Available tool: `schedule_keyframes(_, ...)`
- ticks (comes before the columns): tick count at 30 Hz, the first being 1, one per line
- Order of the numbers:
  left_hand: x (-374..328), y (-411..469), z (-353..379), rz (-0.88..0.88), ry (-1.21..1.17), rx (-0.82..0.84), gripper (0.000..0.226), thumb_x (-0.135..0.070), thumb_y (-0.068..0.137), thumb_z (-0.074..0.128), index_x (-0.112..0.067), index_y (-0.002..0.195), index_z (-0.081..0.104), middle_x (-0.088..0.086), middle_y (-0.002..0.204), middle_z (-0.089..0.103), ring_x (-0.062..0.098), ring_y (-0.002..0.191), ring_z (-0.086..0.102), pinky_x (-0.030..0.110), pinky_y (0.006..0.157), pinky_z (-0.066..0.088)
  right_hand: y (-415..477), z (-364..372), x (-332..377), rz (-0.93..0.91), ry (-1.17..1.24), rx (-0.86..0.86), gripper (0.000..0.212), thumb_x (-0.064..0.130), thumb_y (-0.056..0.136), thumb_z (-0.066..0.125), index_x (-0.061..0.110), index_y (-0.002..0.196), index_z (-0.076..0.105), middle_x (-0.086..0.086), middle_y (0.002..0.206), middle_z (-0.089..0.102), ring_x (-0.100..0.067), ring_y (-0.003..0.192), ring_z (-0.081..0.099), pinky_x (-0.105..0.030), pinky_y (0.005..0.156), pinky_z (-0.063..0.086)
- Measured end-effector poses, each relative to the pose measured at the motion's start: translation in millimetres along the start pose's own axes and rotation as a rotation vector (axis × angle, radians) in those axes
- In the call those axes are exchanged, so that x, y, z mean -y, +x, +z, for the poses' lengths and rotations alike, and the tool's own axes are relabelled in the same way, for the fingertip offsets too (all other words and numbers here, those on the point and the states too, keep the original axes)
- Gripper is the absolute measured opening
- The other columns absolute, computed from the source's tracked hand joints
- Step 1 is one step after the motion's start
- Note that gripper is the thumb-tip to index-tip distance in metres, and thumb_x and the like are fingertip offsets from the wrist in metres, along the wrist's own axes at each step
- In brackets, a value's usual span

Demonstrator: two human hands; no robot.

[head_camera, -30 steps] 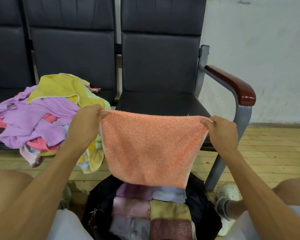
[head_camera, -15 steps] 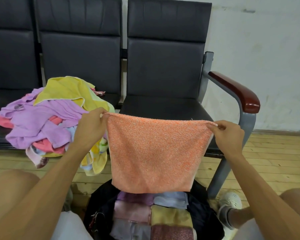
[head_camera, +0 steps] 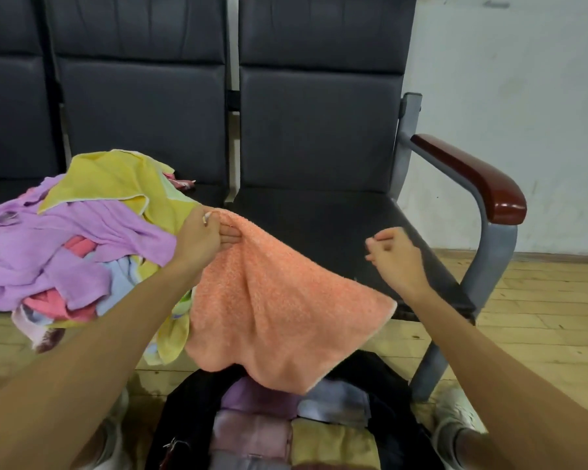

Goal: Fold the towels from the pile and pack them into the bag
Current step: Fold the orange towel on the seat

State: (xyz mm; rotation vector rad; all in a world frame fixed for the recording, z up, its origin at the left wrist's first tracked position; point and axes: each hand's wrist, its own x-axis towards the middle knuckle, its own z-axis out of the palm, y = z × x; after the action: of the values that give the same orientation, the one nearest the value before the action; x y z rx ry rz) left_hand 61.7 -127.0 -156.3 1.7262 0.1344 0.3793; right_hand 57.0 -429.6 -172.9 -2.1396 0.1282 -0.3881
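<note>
The orange towel [head_camera: 286,317] hangs by one corner from the left hand [head_camera: 197,239], which pinches it; its lower edge drapes over the open black bag [head_camera: 190,412] and hides part of the folded towels [head_camera: 333,442] inside. The right hand [head_camera: 394,256] is clenched on nothing, apart from the cloth. The pile [head_camera: 65,245] lies on the neighbouring seat, behind the left forearm. A dark chair [head_camera: 319,225] with a red-brown armrest [head_camera: 472,178] stands behind.

Both forearms reach forward; left grip [head_camera: 201,239] pinches the orange towel [head_camera: 279,310] by a corner, right grip [head_camera: 394,256] curled into a loose fist
</note>
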Motion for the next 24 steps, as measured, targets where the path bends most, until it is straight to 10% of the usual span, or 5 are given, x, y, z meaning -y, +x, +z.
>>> schedule_keyframes(6,14,-4,17,-0.05,-0.086,-0.029,0.016,-0.015,0.106,0.029,-0.01,0.106,0.044,0.008,0.087,0.068,0.014,0.079,0.07,0.02,0.064,0.057,-22,24,-23,-0.301,-0.393,0.53,0.064,0.056,0.079,0.071,0.02,0.13,0.056,0.007,0.131,0.052,-0.011,0.118,0.049,-0.022,0.097,0.037)
schedule_keyframes(17,0,-6,16,-0.056,-0.076,-0.066,0.015,-0.014,0.105,0.033,-0.008,0.109,0.045,0.006,0.085,0.068,0.013,0.075,0.07,0.022,0.062,0.057,-48,52,-13,-0.51,-0.566,0.428,0.069,0.078,0.071,0.059,0.029,0.118,0.051,0.01,0.11,0.039,-0.012,0.102,0.032,-0.031,0.091,0.024)
schedule_keyframes(24,-3,-8,14,-0.095,-0.102,-0.077,0.013,-0.014,0.105,0.034,-0.01,0.112,0.045,0.006,0.086,0.066,0.015,0.079,0.068,0.025,0.067,0.056,-64,70,-6,-0.647,-0.714,0.405,0.034,0.049,0.087,0.062,0.022,0.106,0.058,0.004,0.102,0.035,-0.017,0.095,0.031,-0.034,0.084,0.025)
